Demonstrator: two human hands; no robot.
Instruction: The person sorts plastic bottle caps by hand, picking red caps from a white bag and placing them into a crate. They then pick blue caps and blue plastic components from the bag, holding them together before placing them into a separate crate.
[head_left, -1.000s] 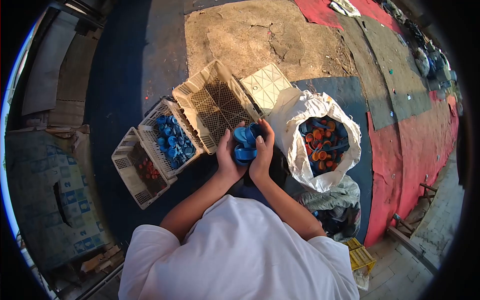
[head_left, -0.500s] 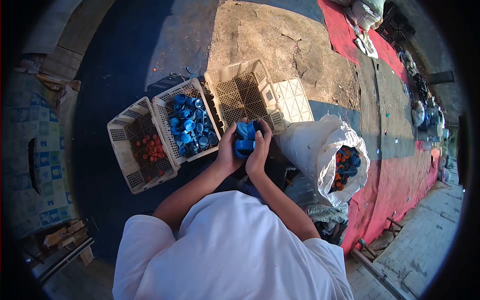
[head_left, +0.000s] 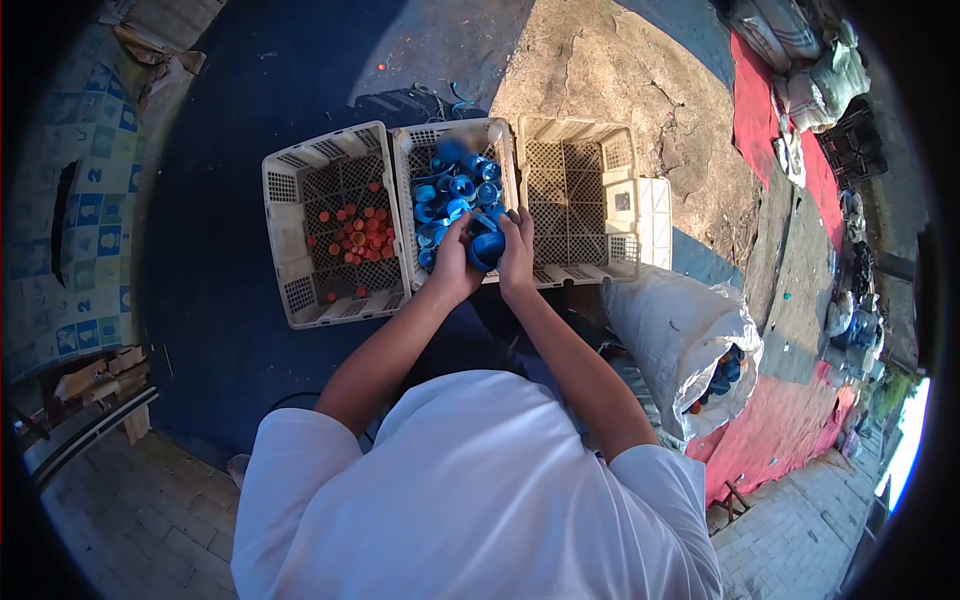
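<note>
Both hands cupped together: left hand [head_left: 455, 262] and right hand [head_left: 517, 255] half-closed round a bunch of blue caps [head_left: 485, 245], count can't tell, held over the near edge of the middle crate [head_left: 405, 170]. Three crates in a row on the floor: left crate [head_left: 285, 190] holds orange caps [head_left: 355, 232], middle crate holds more loose blue ones, right crate [head_left: 580, 200] touches it. One sack [head_left: 680, 340] lies right, apart.
</note>
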